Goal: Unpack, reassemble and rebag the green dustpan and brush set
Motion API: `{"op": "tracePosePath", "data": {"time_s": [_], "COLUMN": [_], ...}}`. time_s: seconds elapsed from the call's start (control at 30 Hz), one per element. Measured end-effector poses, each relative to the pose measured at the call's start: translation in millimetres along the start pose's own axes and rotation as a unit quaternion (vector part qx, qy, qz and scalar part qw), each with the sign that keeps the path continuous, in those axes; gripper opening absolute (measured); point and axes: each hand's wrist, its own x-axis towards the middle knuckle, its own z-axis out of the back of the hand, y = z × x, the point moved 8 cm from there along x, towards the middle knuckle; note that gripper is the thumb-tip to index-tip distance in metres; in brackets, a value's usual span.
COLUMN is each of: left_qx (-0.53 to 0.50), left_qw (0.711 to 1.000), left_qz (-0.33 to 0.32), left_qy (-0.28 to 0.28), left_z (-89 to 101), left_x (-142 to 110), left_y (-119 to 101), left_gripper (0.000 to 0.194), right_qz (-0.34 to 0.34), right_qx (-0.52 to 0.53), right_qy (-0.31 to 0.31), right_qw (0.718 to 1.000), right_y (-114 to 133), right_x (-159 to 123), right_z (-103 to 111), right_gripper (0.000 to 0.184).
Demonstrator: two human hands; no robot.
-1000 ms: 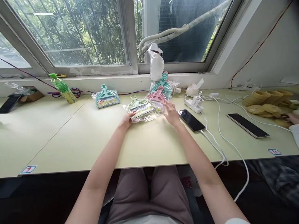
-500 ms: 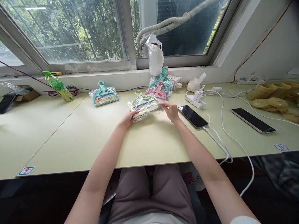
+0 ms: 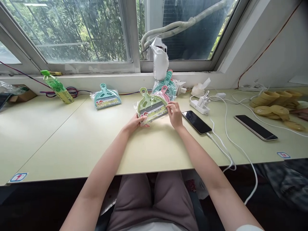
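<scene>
Between my hands is a green dustpan and brush set in a clear plastic wrapper with a printed label, its looped handle pointing up. My left hand grips the lower left corner, thumb on the front. At the right edge, my right hand pinches the wrapper. Just behind it a pink dustpan is partly hidden by the green one. Several teal wrapped dustpans lie piled beyond, against the wall. Off to the left, another teal dustpan set sits in its wrapper on the table.
A charging phone lies right of my right hand, near a white power strip and loose cables. Farther right are a second phone and yellow pieces, with part of another person's hand. A green-capped bottle leans at left.
The green dustpan set has been tilted up toward me, so more of its face and handle shows. Both hands still hold it. Another person's hand has appeared at the far right.
</scene>
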Motion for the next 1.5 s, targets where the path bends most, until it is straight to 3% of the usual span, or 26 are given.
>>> {"op": "tracePosePath", "data": {"time_s": [0.13, 0.37, 0.57, 0.7, 0.8, 0.93, 1.03, 1.2, 1.37, 1.5], "left_qx": [0.011, 0.049, 0.082, 0.111, 0.113, 0.102, 0.1, 0.111, 0.045, 0.139], "left_qw": [1.0, 0.999, 0.995, 0.992, 0.991, 0.991, 0.993, 0.994, 0.995, 0.972], "left_qz": [-0.013, -0.012, -0.015, -0.003, 0.003, -0.021, -0.041, 0.003, -0.085, -0.191], "left_qy": [-0.002, 0.019, 0.053, 0.067, 0.073, 0.081, 0.055, 0.019, -0.019, -0.007], "left_z": [-0.6, -3.7, -0.5, 0.4, -1.5, -10.4, -12.8, -14.5, -17.9, -26.8], "left_x": [1.7, 3.3, 2.4, -1.4, -2.8, -2.3, -1.9, -3.6, -4.9, -6.0], "left_y": [1.2, 5.9, 2.7, -1.5, -1.5, 0.6, 1.1, 8.3, -5.8, -14.8], "left_gripper": [0.05, 0.047, 0.051, 0.057, 0.06, 0.066, 0.075, 0.089, 0.122, 0.129], "right_qz": [0.006, 0.031, -0.09, -0.161, -0.167, -0.162, -0.17, -0.181, -0.22, -0.243], "right_qx": [0.016, 0.014, 0.125, 0.133, 0.121, 0.086, 0.081, 0.077, 0.099, 0.112], "right_qy": [0.011, -0.026, -0.059, -0.019, 0.006, -0.02, -0.027, -0.043, -0.079, -0.097], "right_qw": [1.0, 0.999, 0.986, 0.978, 0.979, 0.983, 0.982, 0.98, 0.967, 0.959], "right_y": [-2.4, 9.5, -11.4, -32.0, -37.6, -41.6, -45.2, -50.7, -68.2, -82.6], "right_x": [-0.4, 1.0, -3.0, -5.8, -6.0, -4.3, -3.8, -2.8, -3.0, -2.9], "right_z": [-6.4, -3.5, -3.4, -16.6, -21.8, -15.5, -13.1, -10.2, -6.0, -3.2], "right_gripper": [0.012, 0.011, 0.04, 0.046, 0.054, 0.054, 0.053, 0.05, 0.047, 0.047]}}
